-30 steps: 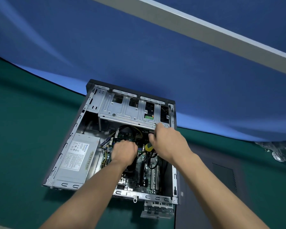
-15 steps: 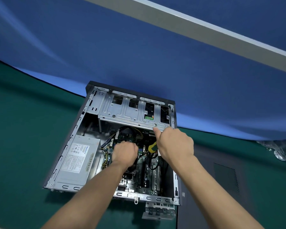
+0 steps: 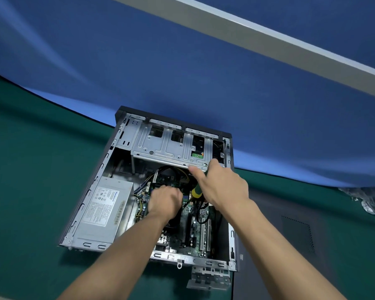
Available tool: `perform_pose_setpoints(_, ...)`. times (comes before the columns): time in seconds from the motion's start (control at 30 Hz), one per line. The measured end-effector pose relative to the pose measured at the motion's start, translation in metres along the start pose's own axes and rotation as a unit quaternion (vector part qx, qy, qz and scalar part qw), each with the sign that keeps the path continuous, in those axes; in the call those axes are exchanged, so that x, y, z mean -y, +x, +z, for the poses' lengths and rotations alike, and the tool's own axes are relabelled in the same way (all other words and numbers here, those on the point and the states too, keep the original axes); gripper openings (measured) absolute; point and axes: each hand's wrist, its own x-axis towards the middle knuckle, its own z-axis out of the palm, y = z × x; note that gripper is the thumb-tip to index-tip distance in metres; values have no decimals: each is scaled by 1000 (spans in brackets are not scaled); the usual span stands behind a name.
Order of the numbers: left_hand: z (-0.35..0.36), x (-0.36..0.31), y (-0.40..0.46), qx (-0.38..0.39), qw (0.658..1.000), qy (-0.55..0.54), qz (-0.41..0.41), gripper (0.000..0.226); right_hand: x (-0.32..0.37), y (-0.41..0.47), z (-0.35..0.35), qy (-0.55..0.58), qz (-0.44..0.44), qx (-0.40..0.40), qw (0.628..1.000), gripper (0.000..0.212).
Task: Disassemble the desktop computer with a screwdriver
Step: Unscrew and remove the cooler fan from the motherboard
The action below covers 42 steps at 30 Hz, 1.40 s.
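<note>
Beneath right hand [image 3: 223, 187], gripped screwdriver [image 3: 197, 191] angles into computer case [image 3: 108, 167]; left hand [image 3: 165, 202], curled beside, apparently steadies a part, contents unclear.

screwdriver [image 3: 196, 192] – green-yellow | case [image 3: 139, 144] – silver | table [image 3: 30, 169] – green

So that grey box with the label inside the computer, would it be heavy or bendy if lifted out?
The power supply is a boxy sheet-metal unit, so probably stiff and fairly heavy for its size. Its flat sides suggest it won't roll. Cables beside it would likely tug back.
</note>
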Motion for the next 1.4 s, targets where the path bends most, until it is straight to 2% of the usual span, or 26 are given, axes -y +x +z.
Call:
perform_pose_setpoints(0.1,-1,-1,0,-8,1000,4,11,35,-7,-1,-2,61,-23,50,997,17)
perform_pose_setpoints(0.13,-1,-1,1,-9,1000,3,10,39,-7,-2,-4,68,-32,69,995,16)
perform_pose_setpoints(0.2,0,0,1,-7,1000,2,10,39,-9,-3,-4,39,-27,67,997,28)
perform_pose_setpoints(0.27,1,0,0,-12,1000,3,14,38,-12,-2,-4,-12,-2,24,1000,37)
perform_pose_setpoints(0.37,-1,0,-1,-20,1000,14,16,42,-17,-1,-3,54,-11,71,996,14)
perform_pose_setpoints(0.43,-3,-1,-2,-10,999,23,22,37,-17,-2,-5,69,-12,97,993,27)
perform_pose_setpoints(0.5,-3,0,-2,-1,999,24,25,32,-20,-5,-5,10,21,49,998,42)
perform_pose_setpoints(0.53,-3,0,-1,-2,1000,20,20,34,-23,-5,-4,-16,30,24,999,43)
perform_pose_setpoints(0.63,-2,-1,-1,-19,1000,4,4,43,-31,-9,-1,23,-41,35,998,19)
perform_pose_setpoints(0.7,-1,-1,0,-20,1000,6,4,44,-34,-12,-1,35,-71,56,995,27)
perform_pose_setpoints(0.8,0,0,0,-20,1000,10,3,44,-40,-15,3,0,-14,7,1000,39)
perform_pose_setpoints(0.83,1,0,0,-20,1000,12,3,45,-42,-15,4,-9,-9,-5,1000,37)
perform_pose_setpoints(0.9,2,-1,0,-23,1000,15,4,45,-43,-16,7,39,-49,3,998,20)
perform_pose_setpoints(0.97,2,0,1,-24,1000,16,2,46,-40,-17,9,69,-79,9,994,20)
perform_pose_setpoints(1.13,4,0,2,-26,1000,8,0,45,-40,-12,12,-56,-8,-75,996,35)
perform_pose_setpoints(1.23,4,0,2,-28,1000,10,-4,45,-44,-9,11,63,-63,-10,996,16)
perform_pose_setpoints(1.3,3,-1,3,-26,1000,12,-9,45,-43,-13,11,129,-62,24,989,25)
perform_pose_setpoints(1.4,1,-2,1,-22,1000,8,-12,44,-38,-14,16,56,-17,-34,998,30)
